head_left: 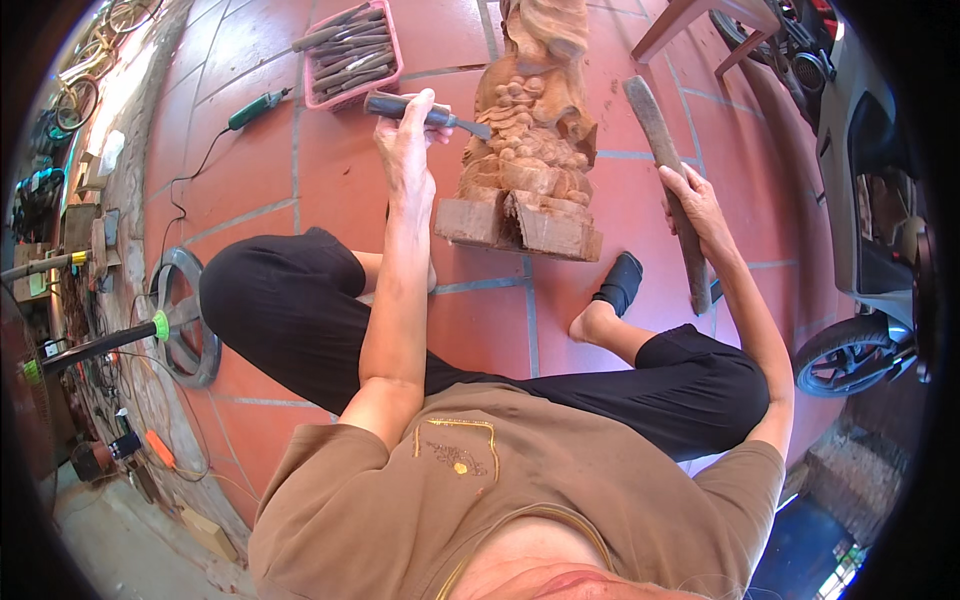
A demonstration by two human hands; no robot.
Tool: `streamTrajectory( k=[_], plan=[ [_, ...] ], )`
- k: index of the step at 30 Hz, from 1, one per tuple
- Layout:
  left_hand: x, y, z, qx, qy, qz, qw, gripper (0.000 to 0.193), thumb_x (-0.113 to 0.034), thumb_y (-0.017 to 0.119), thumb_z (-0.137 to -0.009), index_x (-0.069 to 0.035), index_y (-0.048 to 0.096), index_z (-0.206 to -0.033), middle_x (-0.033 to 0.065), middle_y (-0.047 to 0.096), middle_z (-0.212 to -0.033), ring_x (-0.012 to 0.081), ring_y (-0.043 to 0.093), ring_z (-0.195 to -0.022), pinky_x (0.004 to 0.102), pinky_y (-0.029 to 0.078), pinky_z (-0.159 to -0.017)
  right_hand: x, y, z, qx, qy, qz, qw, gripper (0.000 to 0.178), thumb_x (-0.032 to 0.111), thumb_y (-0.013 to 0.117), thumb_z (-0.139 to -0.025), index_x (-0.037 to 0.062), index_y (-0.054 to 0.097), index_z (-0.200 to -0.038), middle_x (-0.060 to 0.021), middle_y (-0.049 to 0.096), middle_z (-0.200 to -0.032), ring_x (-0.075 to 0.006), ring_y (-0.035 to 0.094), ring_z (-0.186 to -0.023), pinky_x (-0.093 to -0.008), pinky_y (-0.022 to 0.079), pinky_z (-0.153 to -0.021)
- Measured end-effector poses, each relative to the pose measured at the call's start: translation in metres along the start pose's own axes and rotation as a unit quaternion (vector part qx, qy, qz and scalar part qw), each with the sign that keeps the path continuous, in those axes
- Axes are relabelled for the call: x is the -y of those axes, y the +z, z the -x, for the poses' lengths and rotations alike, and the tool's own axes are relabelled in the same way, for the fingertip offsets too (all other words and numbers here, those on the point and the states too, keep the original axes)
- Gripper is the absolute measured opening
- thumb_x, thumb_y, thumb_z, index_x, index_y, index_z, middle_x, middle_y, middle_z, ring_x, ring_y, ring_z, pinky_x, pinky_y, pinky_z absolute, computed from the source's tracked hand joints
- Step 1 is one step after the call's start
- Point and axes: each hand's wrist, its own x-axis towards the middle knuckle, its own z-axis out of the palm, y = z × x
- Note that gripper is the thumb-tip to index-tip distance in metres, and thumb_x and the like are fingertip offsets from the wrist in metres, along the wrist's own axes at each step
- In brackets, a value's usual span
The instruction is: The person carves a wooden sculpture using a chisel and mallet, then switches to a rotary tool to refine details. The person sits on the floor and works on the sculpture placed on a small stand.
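We saw the wooden carving [535, 150] on the tiled floor [340, 165] in front of the person, its blocky base nearest the legs; we could not tell whether it stood or lay. At its left side was the flat blade of a chisel [440, 117], though we could not make out whether the edge touched the wood. The left hand [406, 138] was closed around the chisel's handle. To the right, well apart from the carving, we saw the right hand [695, 208] wrapped around a long wooden stick [652, 122], gripping it near the middle. Just beyond the left hand, we noted a pink basket [311, 72] full of hand tools [352, 55], with a green power tool [257, 110] near it. Farther right, we saw a motorbike [858, 215].
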Motion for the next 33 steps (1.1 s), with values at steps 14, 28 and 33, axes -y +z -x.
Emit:
streamTrajectory(
  k=[14,28,33],
  plan=[
    [0.007,0.029,0.017,0.156,0.031,-0.104,0.982,0.017,-0.008,0.073,-0.09,-0.001,0.066,-0.103,0.0105,0.072,-0.094,0.0159,0.07,-0.084,0.0291,0.058,-0.074,-0.001,-0.002,0.006,0.021,-0.015,-0.013,1.0,0.038,0.047,0.068,-0.093,0.0117,0.057,-0.097,0.0014,0.05,-0.064,-0.008,0.05,-0.048,-0.0248,0.041,-0.043],
    [0.009,0.045,0.013,0.094,0.057,-0.214,0.971,0.016,-0.008,0.075,-0.088,0.002,0.067,-0.097,0.0091,0.071,-0.085,0.0152,0.069,-0.073,0.0272,0.057,-0.064,-0.004,-0.006,0.011,0.015,-0.023,0.001,1.0,0.039,0.049,0.068,-0.092,0.0119,0.057,-0.097,0.0019,0.049,-0.064,-0.0072,0.049,-0.048,-0.0245,0.041,-0.043],
    [0.001,0.05,-0.003,0.122,0.025,-0.265,0.956,0.018,-0.011,0.075,-0.088,0.003,0.067,-0.097,0.0084,0.071,-0.082,0.0136,0.068,-0.07,0.0261,0.055,-0.062,-0.002,-0.002,0.007,0.011,-0.017,0.009,1.0,0.034,0.044,0.065,-0.095,0.0114,0.058,-0.101,0.0019,0.051,-0.061,-0.0073,0.05,-0.045,-0.0236,0.042,-0.04]
  ],
)
